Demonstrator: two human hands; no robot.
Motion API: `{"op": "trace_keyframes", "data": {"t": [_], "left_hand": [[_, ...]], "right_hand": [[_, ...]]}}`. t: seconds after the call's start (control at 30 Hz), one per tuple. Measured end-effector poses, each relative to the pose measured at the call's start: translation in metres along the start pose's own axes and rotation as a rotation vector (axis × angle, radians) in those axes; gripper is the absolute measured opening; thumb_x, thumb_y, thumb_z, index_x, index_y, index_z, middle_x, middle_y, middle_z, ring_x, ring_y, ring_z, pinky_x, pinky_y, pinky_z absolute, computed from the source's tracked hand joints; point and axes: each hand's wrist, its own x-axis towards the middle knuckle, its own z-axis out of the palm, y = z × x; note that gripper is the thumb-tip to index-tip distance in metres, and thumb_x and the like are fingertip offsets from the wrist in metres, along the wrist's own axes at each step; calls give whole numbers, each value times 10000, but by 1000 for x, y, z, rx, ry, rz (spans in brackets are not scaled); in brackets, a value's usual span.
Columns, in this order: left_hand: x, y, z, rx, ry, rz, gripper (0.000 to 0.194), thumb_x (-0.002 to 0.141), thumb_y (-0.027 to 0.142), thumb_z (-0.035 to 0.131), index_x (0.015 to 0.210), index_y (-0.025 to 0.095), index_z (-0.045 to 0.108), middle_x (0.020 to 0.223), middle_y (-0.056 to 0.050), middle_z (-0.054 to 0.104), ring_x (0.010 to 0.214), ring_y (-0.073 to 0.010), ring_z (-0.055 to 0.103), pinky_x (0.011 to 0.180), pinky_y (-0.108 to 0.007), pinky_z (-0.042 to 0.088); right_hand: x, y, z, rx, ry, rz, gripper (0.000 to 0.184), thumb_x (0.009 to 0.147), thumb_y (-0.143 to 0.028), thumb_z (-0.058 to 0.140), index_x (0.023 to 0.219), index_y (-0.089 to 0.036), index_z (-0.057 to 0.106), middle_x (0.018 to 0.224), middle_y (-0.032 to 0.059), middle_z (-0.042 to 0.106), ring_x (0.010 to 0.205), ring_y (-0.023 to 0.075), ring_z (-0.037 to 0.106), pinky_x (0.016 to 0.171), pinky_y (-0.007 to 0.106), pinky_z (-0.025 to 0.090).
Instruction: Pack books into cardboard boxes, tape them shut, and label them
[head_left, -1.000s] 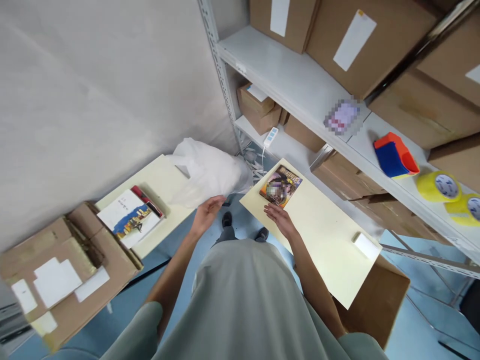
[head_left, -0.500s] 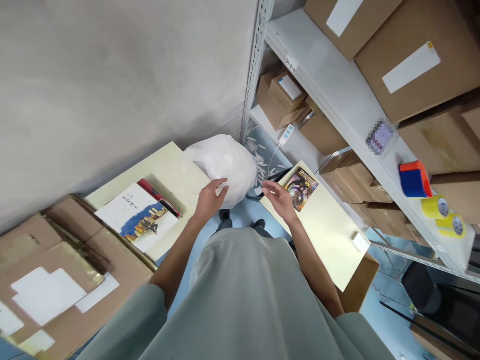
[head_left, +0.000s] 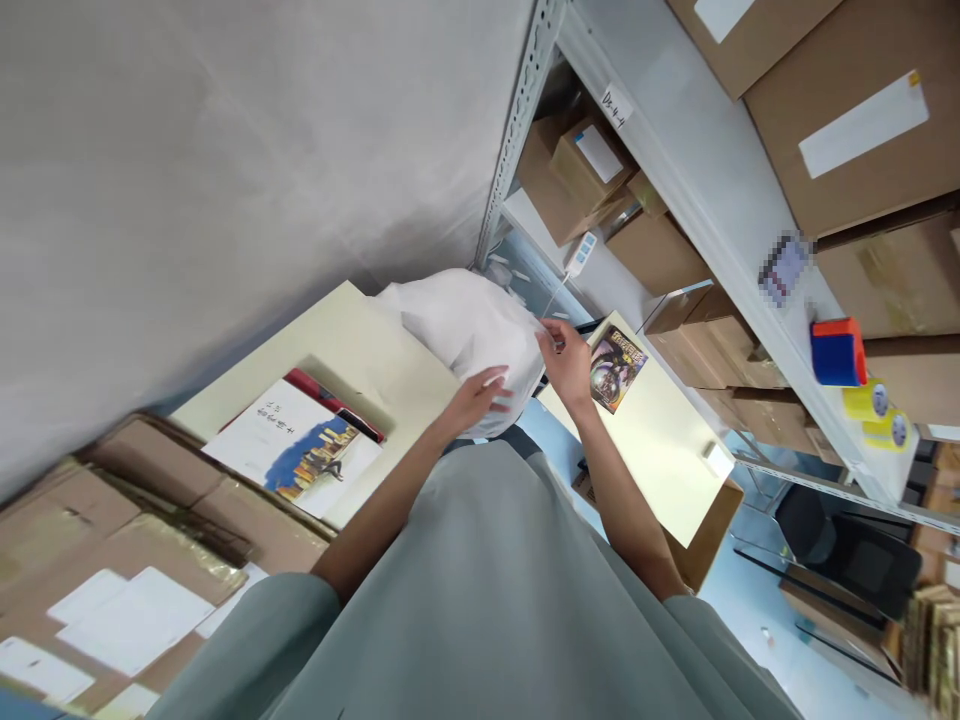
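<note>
A large, puffed-up white plastic bag [head_left: 469, 315] stands between two pale yellow tabletops. My right hand [head_left: 568, 362] is at the bag's right edge, its thumb and forefinger pinched together on the thin plastic. At the front of the bag is my left hand [head_left: 474, 402], fingers stretched out and apart, close to the plastic or touching it. The bag's contents cannot be made out. Left of it, a book with a white and blue cover [head_left: 296, 445] lies over a red item [head_left: 309, 385]. Near my right hand is a comic-style booklet [head_left: 615, 368].
Cardboard boxes [head_left: 124, 560] stand at the lower left. A metal shelf [head_left: 675, 150] with more cartons rises on the right, holding yellow tape rolls [head_left: 866, 400] and a blue and orange item [head_left: 836, 352]. A white power strip [head_left: 581, 255] hangs near the corner. A black chair [head_left: 847, 550] stands lower right.
My right hand has moved up and closed on the bag's edge. The left hand has shifted right across the bag's front. The white scraps beside the bag are now mostly covered.
</note>
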Motion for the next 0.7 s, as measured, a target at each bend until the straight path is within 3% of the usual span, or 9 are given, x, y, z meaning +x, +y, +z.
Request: {"op": "trace_keyframes", "data": {"t": [0.13,0.23,0.3,0.4,0.5,0.6,0.7], "left_hand": [[63,17,-46,177,118,117,746,1033,396,716,1723,225,490,1684,-193,611,1475,-361,675,1133,-485,653],[96,38,-88,361,223,274,831,1012,265,681,1781,229,369,1860,-206,374,1600,-360,575,1242,-510,569],[107,52,-113,482,266,371,890,1015,238,643,1824,231,272,1915,-203,242,1661,-359,503,1278,-534,532],[105,70,-139,677,284,496,931,1007,214,621,1846,205,217,1928,-164,228,1755,-342,339,1386,-559,385],[93,80,-146,800,252,534,938,989,182,607,1845,155,223,1925,-168,240,1787,-334,249,1419,-552,331],[80,78,-138,833,228,516,918,987,168,586,1840,159,250,1926,-169,237,1784,-330,264,1369,-523,441],[69,65,-127,837,236,445,863,995,184,585,1816,182,319,1899,-169,319,1740,-335,377,1293,-509,544]], "right_hand": [[0,4,-23,15,62,4,368,1050,-532,681,1225,-227,790,1051,95,846,945,244,770,873,369,628],[1,11,-34,27,100,9,391,1040,-564,692,1201,-224,799,1028,95,849,925,240,767,853,367,630],[2,16,-38,37,119,17,390,1035,-560,695,1187,-217,804,1018,99,853,915,243,770,851,373,635],[5,20,-43,50,140,28,376,1029,-534,695,1176,-209,812,1021,105,857,905,247,777,859,383,641],[7,22,-45,59,149,16,351,1029,-511,696,1166,-211,819,1046,111,862,942,256,788,896,395,647],[7,23,-44,64,141,5,338,1037,-506,694,1164,-216,814,1050,110,864,942,262,793,902,408,651],[5,22,-39,72,124,-12,325,1044,-488,687,1171,-214,806,1057,107,863,930,260,795,902,410,652]]}}
